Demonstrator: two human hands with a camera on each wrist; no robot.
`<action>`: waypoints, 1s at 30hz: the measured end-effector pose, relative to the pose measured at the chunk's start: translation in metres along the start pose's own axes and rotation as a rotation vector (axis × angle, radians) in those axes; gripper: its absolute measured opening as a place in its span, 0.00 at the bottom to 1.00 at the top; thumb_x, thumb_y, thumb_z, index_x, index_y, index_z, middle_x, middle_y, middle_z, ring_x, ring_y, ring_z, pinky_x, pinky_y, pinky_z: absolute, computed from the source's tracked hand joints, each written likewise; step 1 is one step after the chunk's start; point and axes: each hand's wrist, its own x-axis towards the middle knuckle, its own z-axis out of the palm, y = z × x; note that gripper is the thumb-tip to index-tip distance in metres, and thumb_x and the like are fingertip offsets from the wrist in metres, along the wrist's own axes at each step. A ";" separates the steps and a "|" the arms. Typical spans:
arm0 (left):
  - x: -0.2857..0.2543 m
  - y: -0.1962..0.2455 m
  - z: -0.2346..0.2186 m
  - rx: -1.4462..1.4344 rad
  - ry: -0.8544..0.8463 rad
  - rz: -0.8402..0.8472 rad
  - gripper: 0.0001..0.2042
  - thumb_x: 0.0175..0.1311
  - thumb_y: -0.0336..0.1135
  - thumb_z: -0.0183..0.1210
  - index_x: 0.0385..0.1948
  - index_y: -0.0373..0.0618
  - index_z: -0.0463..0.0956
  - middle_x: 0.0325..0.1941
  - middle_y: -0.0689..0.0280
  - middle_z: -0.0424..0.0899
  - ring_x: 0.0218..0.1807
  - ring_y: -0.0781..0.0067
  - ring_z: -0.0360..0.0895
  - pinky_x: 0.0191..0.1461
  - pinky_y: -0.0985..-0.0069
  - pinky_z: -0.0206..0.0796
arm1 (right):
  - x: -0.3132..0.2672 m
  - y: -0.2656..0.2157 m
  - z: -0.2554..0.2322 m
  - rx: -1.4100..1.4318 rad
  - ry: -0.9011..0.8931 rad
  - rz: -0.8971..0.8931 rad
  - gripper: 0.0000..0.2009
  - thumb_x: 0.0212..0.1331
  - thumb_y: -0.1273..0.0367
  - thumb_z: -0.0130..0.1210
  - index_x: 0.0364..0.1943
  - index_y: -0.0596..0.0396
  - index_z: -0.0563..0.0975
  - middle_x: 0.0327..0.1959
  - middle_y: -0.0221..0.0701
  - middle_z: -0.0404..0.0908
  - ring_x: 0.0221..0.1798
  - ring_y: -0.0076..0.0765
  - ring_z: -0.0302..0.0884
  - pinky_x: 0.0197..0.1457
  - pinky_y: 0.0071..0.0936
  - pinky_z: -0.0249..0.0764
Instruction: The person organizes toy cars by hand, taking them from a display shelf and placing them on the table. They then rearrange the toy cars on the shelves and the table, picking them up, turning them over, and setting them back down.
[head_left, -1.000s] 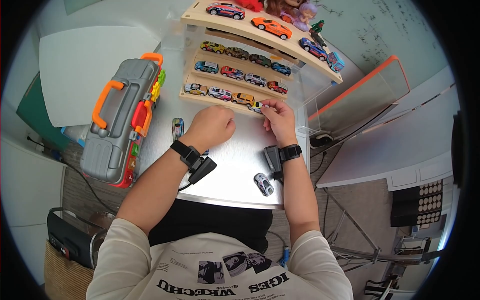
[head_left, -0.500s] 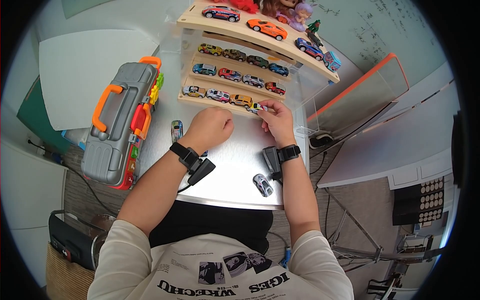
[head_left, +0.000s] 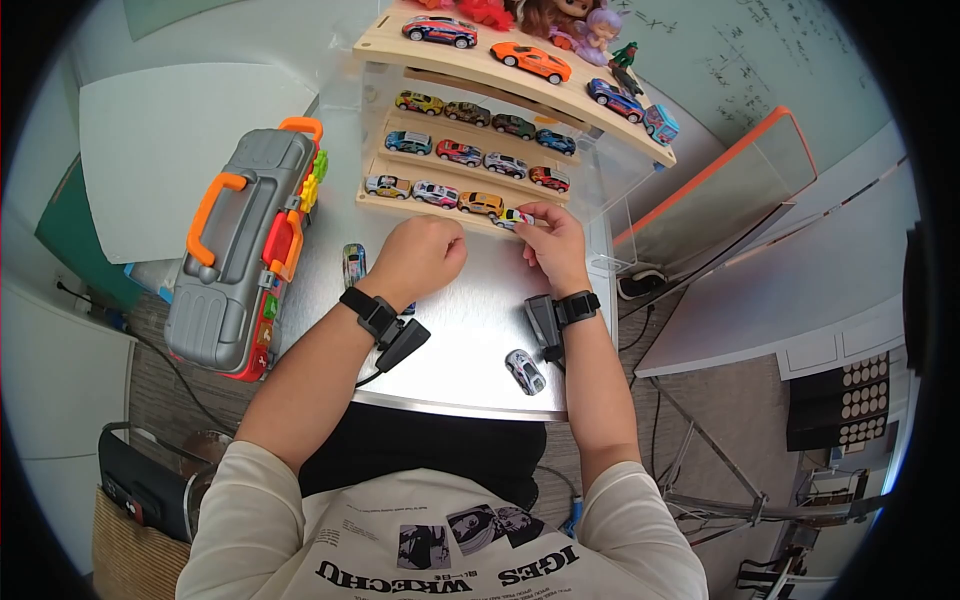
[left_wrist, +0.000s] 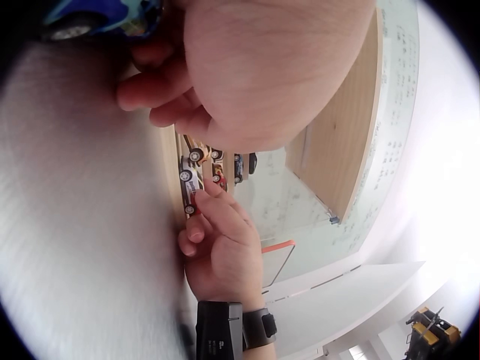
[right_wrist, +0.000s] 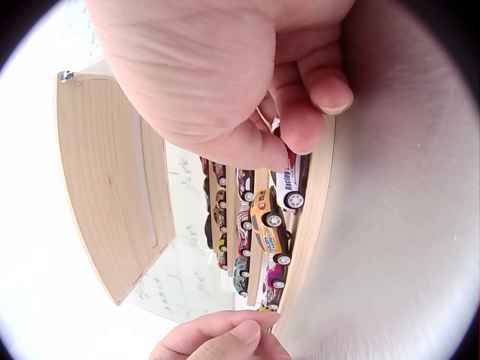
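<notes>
At the right end of the rack's lowest tier, my right hand (head_left: 553,247) pinches a white toy car (right_wrist: 287,187) with red and yellow markings between thumb and fingers. The car sits on the wooden ledge beside an orange-yellow toy car (head_left: 481,204). My left hand (head_left: 418,258) stays in front of the rack, its fingers loosely curled, holding nothing. A blue toy car (left_wrist: 105,16) is below the left wrist, mostly hidden from the head view. Left of that hand stands a colourful toy car (head_left: 354,265); a silver-grey toy car (head_left: 524,372) stands near the right wrist.
The tiered wooden rack (head_left: 375,197) has clear sides and carries rows of toy cars. Larger cars and dolls stand on its top board (head_left: 480,47). At the left is a grey toy case (head_left: 230,270) with orange handles. The metal table's front edge (head_left: 470,409) lies near the body.
The right hand and the white car have shifted slightly towards the left along the lowest tier, the grip kept. The left hand stays where it was. The head view has tilted a little.
</notes>
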 end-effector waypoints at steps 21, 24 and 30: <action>0.001 0.001 -0.001 -0.065 0.055 -0.017 0.08 0.59 0.32 0.59 0.26 0.38 0.84 0.27 0.48 0.85 0.33 0.43 0.83 0.41 0.54 0.76 | 0.000 0.002 -0.001 0.012 0.013 0.002 0.14 0.59 0.77 0.66 0.49 0.61 0.80 0.22 0.24 0.79 0.16 0.16 0.70 0.17 0.17 0.64; 0.000 0.002 -0.001 -0.073 0.059 -0.017 0.08 0.59 0.32 0.58 0.26 0.38 0.84 0.27 0.48 0.84 0.32 0.43 0.83 0.40 0.54 0.76 | 0.001 0.002 -0.001 0.007 0.040 -0.010 0.13 0.59 0.76 0.66 0.48 0.61 0.81 0.21 0.23 0.78 0.16 0.16 0.68 0.17 0.18 0.62; 0.000 0.003 -0.002 -0.081 0.078 -0.017 0.08 0.59 0.31 0.59 0.26 0.38 0.84 0.26 0.48 0.84 0.31 0.44 0.83 0.39 0.55 0.75 | 0.000 0.000 -0.001 0.012 0.054 -0.009 0.12 0.59 0.76 0.66 0.47 0.60 0.81 0.21 0.22 0.78 0.15 0.15 0.66 0.18 0.18 0.61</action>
